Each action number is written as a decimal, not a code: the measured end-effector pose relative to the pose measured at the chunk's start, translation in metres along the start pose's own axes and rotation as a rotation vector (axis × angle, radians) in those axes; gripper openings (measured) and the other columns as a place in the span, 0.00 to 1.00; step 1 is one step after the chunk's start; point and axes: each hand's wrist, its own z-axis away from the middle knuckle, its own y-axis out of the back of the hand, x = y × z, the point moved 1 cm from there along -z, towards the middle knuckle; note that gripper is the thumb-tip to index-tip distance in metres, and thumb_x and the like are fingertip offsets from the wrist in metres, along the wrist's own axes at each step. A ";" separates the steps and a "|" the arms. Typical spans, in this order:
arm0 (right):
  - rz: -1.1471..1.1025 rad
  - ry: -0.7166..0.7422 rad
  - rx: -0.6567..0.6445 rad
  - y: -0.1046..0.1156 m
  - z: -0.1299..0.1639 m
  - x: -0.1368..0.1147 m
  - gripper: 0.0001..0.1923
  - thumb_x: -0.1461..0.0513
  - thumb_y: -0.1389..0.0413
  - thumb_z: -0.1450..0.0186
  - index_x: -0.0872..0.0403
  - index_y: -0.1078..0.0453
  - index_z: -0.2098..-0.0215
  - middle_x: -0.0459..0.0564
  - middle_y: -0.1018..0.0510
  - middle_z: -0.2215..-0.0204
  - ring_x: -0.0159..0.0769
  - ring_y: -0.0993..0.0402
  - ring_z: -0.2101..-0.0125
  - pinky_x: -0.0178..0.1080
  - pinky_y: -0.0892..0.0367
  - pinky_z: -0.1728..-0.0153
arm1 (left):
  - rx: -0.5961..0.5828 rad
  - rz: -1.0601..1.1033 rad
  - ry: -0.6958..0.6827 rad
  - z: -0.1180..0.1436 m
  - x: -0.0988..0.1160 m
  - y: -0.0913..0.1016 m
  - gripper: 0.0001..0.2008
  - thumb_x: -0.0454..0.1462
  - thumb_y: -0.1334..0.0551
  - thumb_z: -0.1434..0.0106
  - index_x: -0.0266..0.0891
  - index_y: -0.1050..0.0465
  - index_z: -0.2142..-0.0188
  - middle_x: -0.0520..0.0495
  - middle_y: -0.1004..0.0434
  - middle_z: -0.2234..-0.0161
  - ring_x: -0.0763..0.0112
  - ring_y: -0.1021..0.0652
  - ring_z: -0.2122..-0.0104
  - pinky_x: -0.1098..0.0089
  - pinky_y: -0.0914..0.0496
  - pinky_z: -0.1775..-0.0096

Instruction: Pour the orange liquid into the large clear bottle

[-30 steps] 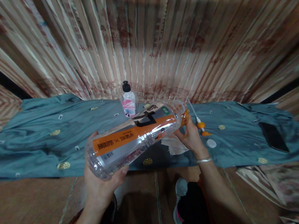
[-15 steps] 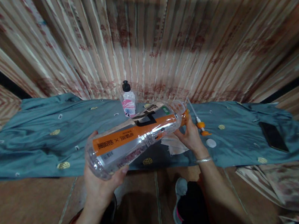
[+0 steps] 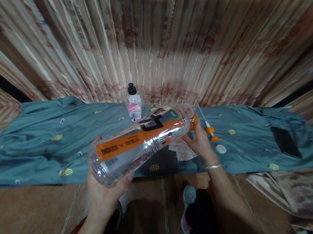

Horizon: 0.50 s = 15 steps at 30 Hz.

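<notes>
Cradling the bottle [image 3: 131, 144] now, left hand [image 3: 103, 194] wrapping its left end, right hand [image 3: 201, 143] clasping the orange piece [image 3: 193, 122] at right!

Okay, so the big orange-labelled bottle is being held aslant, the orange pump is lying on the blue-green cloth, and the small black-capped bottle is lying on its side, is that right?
Not quite: the small black-capped bottle stands upright, as the head view shows. The big orange-labelled bottle is held aslant, and the orange pump lies on the blue-green cloth.
</notes>
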 end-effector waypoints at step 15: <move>-0.002 -0.009 0.003 -0.001 0.000 0.001 0.43 0.47 0.31 0.30 0.56 0.36 0.25 0.67 0.14 0.38 0.60 0.11 0.42 0.60 0.14 0.41 | -0.003 0.032 0.029 -0.003 -0.001 0.002 0.46 0.41 0.13 0.57 0.49 0.24 0.39 0.47 0.11 0.47 0.43 0.12 0.44 0.48 0.14 0.42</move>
